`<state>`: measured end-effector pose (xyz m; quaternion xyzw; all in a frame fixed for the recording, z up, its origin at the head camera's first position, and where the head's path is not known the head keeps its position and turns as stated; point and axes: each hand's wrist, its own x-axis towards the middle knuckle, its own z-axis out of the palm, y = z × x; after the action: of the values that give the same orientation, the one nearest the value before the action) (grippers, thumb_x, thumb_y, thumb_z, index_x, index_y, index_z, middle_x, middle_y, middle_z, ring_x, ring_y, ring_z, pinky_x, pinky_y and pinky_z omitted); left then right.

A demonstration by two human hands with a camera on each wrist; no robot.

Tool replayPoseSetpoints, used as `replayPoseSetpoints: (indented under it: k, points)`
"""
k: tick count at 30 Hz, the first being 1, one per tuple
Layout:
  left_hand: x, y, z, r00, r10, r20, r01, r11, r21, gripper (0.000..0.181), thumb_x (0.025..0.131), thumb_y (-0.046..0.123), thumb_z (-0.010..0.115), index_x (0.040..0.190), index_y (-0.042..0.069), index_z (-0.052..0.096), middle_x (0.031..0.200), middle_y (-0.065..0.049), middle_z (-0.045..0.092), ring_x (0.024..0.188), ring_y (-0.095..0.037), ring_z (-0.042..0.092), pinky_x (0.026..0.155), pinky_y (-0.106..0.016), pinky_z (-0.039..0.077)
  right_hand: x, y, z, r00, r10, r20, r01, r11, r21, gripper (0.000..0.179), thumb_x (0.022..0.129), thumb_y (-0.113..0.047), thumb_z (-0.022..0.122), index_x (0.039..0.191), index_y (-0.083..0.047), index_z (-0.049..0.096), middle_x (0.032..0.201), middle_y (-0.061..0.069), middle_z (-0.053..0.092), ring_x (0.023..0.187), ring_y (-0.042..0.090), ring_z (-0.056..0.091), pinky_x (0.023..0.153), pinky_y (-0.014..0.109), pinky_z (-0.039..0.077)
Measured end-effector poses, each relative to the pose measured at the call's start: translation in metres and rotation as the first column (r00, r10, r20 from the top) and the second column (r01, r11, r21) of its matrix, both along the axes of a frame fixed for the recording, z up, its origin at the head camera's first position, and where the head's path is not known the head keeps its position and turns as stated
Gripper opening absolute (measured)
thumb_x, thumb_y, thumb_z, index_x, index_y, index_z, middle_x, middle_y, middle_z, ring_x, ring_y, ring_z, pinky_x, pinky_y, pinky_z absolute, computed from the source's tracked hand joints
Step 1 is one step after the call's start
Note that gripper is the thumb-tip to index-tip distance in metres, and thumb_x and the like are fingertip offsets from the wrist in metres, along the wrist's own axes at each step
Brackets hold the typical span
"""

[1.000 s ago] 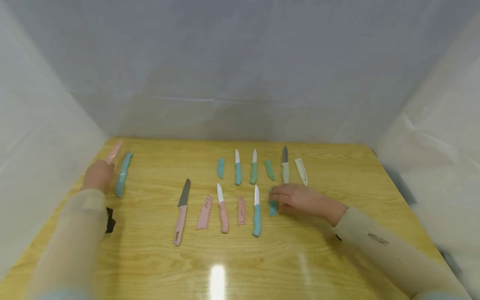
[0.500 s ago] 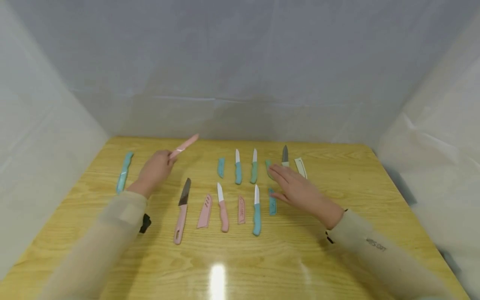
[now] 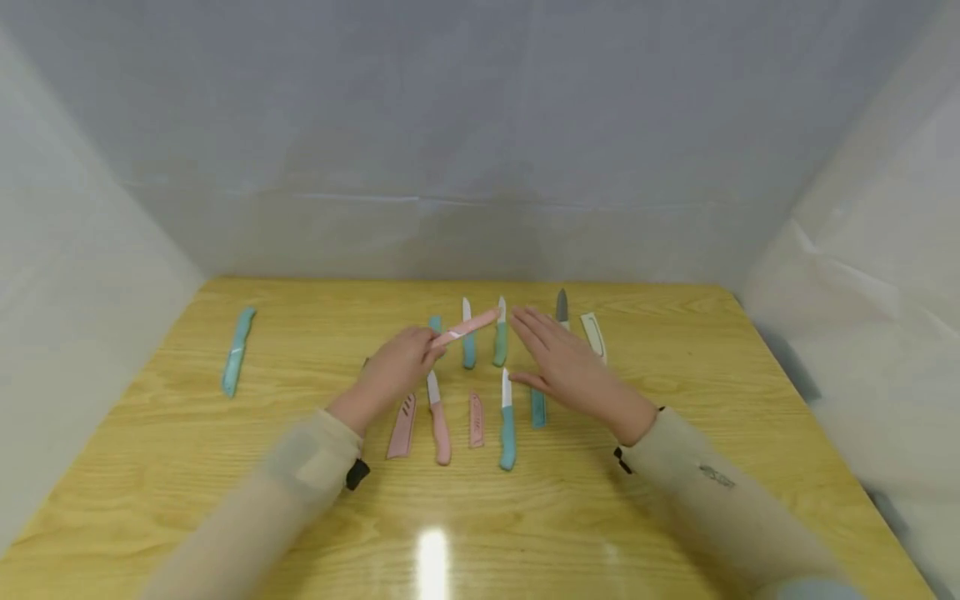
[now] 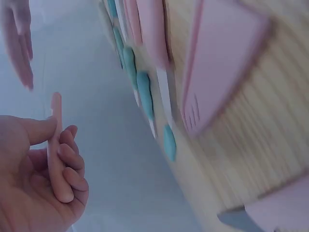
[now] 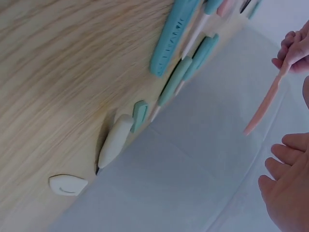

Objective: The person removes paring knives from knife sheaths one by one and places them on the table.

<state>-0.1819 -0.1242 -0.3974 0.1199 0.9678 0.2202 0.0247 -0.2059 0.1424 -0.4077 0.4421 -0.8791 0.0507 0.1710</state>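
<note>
My left hand (image 3: 393,371) grips a slim pink sheathed knife (image 3: 480,321), raised above the table with its far end toward the right hand. In the left wrist view, the fingers (image 4: 72,164) curl round this knife and the thumb lies along it. Facing it, my right hand (image 3: 573,367) is held up with straight fingers and nothing in it. Below the hands lie a green-handled knife (image 3: 500,346), a blue-handled knife (image 3: 468,354) and a blue sheath (image 3: 537,410). My right hand hides the green sheath in the head view; the left arm mostly hides a large pink-handled knife.
In front lie a pink sheath (image 3: 402,429), a small pink-handled knife (image 3: 441,433), a small pink sheath (image 3: 476,421) and another blue-handled knife (image 3: 507,433). A teal sheathed knife (image 3: 237,352) lies far left. A dark-bladed knife (image 3: 562,307) and white sheath (image 3: 594,335) are behind the right hand.
My left hand has lifted the pink sheathed knife from the table's left side and carried it right to the middle. The right hand has risen off the blue sheath, its fingers now straight.
</note>
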Motion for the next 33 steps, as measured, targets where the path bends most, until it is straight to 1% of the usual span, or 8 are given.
replayPoseSetpoints:
  k: [4,6,13,16,18,21,28,33]
  points:
    - [0.007,0.016,-0.001,0.999,-0.032,0.029,0.033,0.999,-0.026,0.036,0.103,0.027,0.047,0.125,0.0,0.058,0.112,-0.014,0.062,0.096,-0.025,0.061,0.082,-0.039,0.053,-0.001,-0.006,0.0,0.999,0.022,-0.032,-0.023,1.0,-0.015,0.077,0.09,-0.036,0.067,0.146,0.005,0.033,0.149,0.022,0.039,0.139,0.036,0.037,0.115,0.043,0.031]
    - [0.011,0.023,-0.002,0.998,-0.052,0.034,0.053,0.998,-0.033,0.036,0.103,0.027,0.048,0.125,0.0,0.058,0.113,-0.013,0.062,0.1,-0.026,0.062,0.086,-0.04,0.053,-0.001,-0.008,-0.001,0.999,0.032,-0.041,-0.033,0.999,-0.012,0.076,0.09,-0.036,0.068,0.145,0.006,0.035,0.147,0.023,0.042,0.138,0.036,0.038,0.115,0.044,0.032]
    - [0.021,0.04,-0.004,0.987,-0.153,-0.038,0.151,0.987,-0.062,0.034,0.103,0.027,0.048,0.121,0.001,0.06,0.11,-0.011,0.062,0.097,-0.024,0.062,0.085,-0.037,0.054,0.0,-0.013,-0.005,0.998,0.033,-0.044,-0.031,0.999,0.032,0.073,0.09,-0.04,0.067,0.142,0.004,0.04,0.143,0.02,0.048,0.134,0.034,0.045,0.113,0.046,0.034]
    - [0.024,0.046,-0.004,0.983,-0.183,-0.032,0.181,0.982,-0.054,0.034,0.103,0.028,0.047,0.122,0.002,0.059,0.113,-0.012,0.062,0.101,-0.025,0.062,0.088,-0.038,0.053,0.0,-0.014,-0.009,0.997,0.054,-0.055,-0.053,0.998,0.025,0.07,0.089,-0.039,0.069,0.14,0.003,0.044,0.14,0.019,0.051,0.13,0.032,0.049,0.11,0.046,0.038]
    - [0.025,0.049,-0.003,0.982,-0.185,-0.019,0.184,0.982,-0.046,0.035,0.103,0.028,0.046,0.124,0.002,0.059,0.116,-0.013,0.062,0.105,-0.026,0.061,0.09,-0.039,0.053,0.001,-0.014,-0.01,0.994,0.078,-0.071,-0.077,0.997,0.014,0.066,0.089,-0.037,0.069,0.138,0.002,0.046,0.137,0.018,0.054,0.127,0.032,0.052,0.108,0.046,0.041]
    - [0.026,0.053,-0.004,0.983,-0.184,-0.007,0.184,0.982,-0.041,0.037,0.104,0.029,0.045,0.124,0.001,0.059,0.115,-0.013,0.061,0.103,-0.025,0.061,0.09,-0.039,0.053,0.001,-0.013,-0.012,0.991,0.099,-0.091,-0.098,0.995,0.018,0.063,0.09,-0.037,0.068,0.135,0.002,0.048,0.133,0.017,0.056,0.123,0.031,0.055,0.105,0.044,0.044]
    - [0.024,0.058,-0.01,0.982,-0.189,0.013,0.189,0.982,-0.02,0.04,0.105,0.032,0.041,0.124,0.002,0.059,0.12,-0.014,0.061,0.109,-0.027,0.061,0.094,-0.04,0.052,0.002,-0.008,-0.018,0.995,0.081,-0.053,-0.079,0.996,0.049,0.052,0.091,-0.035,0.065,0.13,-0.003,0.054,0.123,0.011,0.064,0.107,0.025,0.064,0.093,0.039,0.052]
    - [0.022,0.059,-0.012,0.983,-0.18,0.038,0.18,0.984,0.011,0.039,0.104,0.03,0.043,0.126,0.002,0.058,0.124,-0.014,0.06,0.115,-0.028,0.059,0.097,-0.041,0.05,0.003,-0.006,-0.02,0.996,0.069,-0.054,-0.066,0.997,0.051,0.042,0.091,-0.034,0.065,0.122,-0.006,0.06,0.109,0.005,0.069,0.097,0.02,0.067,0.085,0.036,0.054]
